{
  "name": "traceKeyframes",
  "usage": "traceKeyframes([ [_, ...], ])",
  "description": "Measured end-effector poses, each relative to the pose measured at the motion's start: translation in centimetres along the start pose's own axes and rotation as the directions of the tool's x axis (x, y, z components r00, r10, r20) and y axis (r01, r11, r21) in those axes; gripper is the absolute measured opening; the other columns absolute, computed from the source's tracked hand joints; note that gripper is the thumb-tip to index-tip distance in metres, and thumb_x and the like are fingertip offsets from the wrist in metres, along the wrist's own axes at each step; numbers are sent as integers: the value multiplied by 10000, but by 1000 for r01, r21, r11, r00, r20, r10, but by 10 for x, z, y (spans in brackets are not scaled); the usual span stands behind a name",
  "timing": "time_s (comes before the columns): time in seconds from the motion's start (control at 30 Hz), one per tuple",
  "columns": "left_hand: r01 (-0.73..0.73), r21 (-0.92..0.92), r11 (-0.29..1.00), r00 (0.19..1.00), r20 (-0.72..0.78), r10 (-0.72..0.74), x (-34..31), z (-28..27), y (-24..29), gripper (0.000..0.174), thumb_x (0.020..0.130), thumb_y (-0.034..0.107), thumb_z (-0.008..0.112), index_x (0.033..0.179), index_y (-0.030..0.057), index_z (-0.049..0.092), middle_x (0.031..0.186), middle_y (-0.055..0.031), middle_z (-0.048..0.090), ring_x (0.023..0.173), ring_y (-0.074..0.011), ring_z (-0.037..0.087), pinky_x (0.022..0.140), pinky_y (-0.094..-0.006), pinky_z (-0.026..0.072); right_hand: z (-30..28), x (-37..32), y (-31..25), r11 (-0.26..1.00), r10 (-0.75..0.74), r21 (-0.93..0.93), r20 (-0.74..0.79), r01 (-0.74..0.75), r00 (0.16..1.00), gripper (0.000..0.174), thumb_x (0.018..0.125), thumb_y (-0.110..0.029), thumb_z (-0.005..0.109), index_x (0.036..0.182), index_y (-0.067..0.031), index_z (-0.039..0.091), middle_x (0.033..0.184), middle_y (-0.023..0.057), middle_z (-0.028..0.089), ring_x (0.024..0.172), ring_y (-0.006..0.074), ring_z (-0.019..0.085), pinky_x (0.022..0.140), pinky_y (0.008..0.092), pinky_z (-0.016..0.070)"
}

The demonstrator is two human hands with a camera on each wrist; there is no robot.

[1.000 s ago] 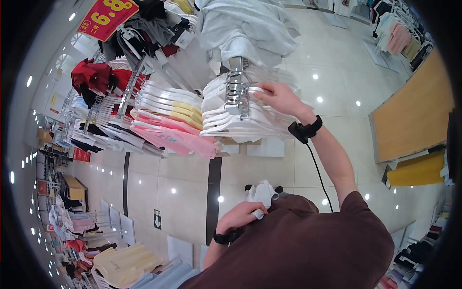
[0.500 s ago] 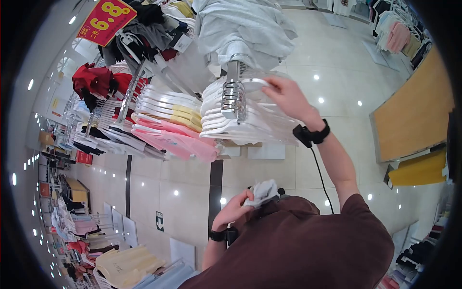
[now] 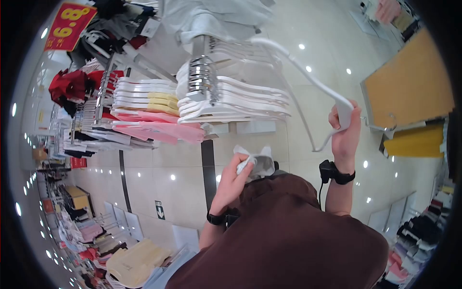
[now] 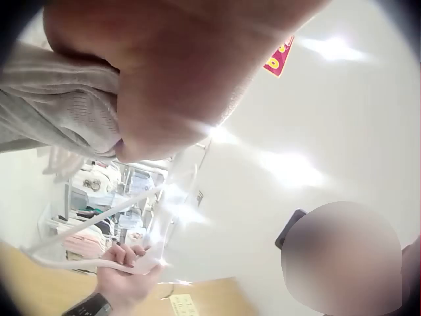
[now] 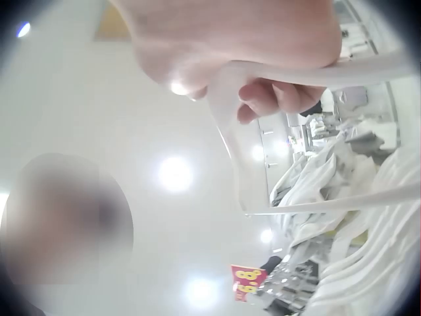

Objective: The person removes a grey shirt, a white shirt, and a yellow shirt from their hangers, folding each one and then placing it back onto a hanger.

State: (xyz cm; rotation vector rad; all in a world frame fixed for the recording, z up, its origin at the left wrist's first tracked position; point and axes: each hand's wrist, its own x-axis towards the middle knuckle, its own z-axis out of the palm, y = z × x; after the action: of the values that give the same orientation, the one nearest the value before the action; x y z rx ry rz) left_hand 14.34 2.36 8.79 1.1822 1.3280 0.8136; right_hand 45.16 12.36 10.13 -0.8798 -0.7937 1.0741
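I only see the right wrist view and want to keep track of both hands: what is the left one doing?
Observer: The left hand holds a grey cloth.
Operator: Does anything stick out past my right hand?
Observer: Yes, in the head view the hanger's metal hook sticks out to the right of it.
Operator: What hangs next to the white hangers?
Observer: Pink clothes, just left of them in the head view.
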Motion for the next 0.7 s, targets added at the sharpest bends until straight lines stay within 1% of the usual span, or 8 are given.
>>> traceKeyframes([
  [0.07, -48, -10, 999, 999, -14, 48, 5, 6, 16, 205, 1085, 207, 576, 1140, 11, 597, 961, -15, 625, 893, -89, 534, 815, -269, 462, 3, -7, -8, 994, 23, 112, -65, -16, 998, 587, 1105, -572, 418, 1047, -20, 610, 794, 7, 513, 662, 99, 362, 622, 268, 306],
  [0.23, -39, -149, 988, 998, 51, 47, 10, 19, 25, 208, 1099, 196, 543, 1205, 22, 585, 1055, -12, 642, 977, -82, 558, 889, -266, 463, 28, -19, -10, 762, 311, 549, 157, -345, 937, 656, 1103, -639, 293, 917, -63, 545, 730, 14, 439, 604, 120, 349, 613, 295, 289],
  [0.37, 94, -326, 941, 991, 125, -56, -2, 21, 25, 228, 1082, 171, 565, 1256, 25, 584, 1078, -18, 655, 1000, -93, 583, 912, -259, 468, 36, -25, 17, 703, 182, 578, 417, -415, 891, 656, 1104, -636, 281, 847, -78, 511, 705, 23, 457, 600, 119, 359, 615, 300, 300],
  [0.5, 247, -390, 887, 965, 185, -187, -20, 21, 46, 288, 1075, 190, 571, 1301, 11, 576, 1113, -28, 655, 1016, -100, 593, 926, -250, 466, 34, -28, 32, 793, 76, 471, 554, -387, 829, 657, 1096, -644, 325, 811, -88, 531, 706, 33, 493, 606, 110, 377, 588, 261, 294],
  [0.53, 197, -436, 878, 953, 297, -66, -19, 10, 24, 317, 1081, 210, 556, 1318, 0, 566, 1157, -46, 653, 1056, -105, 599, 941, -257, 470, 32, -26, 36, 855, 63, 386, 587, -347, 807, 620, 1091, -616, 374, 816, -85, 535, 704, 21, 495, 609, 113, 378, 601, 278, 306],
  [0.57, 265, -426, 865, 926, 362, -106, -16, 4, 23, 322, 1076, 188, 551, 1331, -10, 552, 1202, -65, 647, 1091, -114, 604, 956, -265, 475, 31, -26, 40, 906, 54, 299, 621, -300, 782, 585, 1086, -589, 423, 821, -81, 538, 703, 10, 496, 612, 116, 379, 614, 294, 319],
  [0.63, 240, -516, 822, 940, 333, -65, -27, 6, 42, 363, 1062, 176, 567, 1357, -31, 523, 1222, -83, 643, 1100, -128, 613, 965, -272, 478, 22, -28, 47, 901, 89, 280, 626, -330, 775, 481, 1063, -488, 511, 814, -79, 565, 724, 9, 526, 623, 110, 407, 615, 286, 325],
  [0.7, 222, -573, 789, 947, 318, -36, -31, 2, 42, 407, 1048, 155, 572, 1390, -49, 492, 1256, -112, 642, 1134, -158, 626, 994, -300, 486, 16, -31, 50, 969, 235, -68, 548, -238, 803, 364, 1025, -356, 555, 789, -80, 578, 737, -4, 532, 627, 98, 420, 619, 272, 343],
])
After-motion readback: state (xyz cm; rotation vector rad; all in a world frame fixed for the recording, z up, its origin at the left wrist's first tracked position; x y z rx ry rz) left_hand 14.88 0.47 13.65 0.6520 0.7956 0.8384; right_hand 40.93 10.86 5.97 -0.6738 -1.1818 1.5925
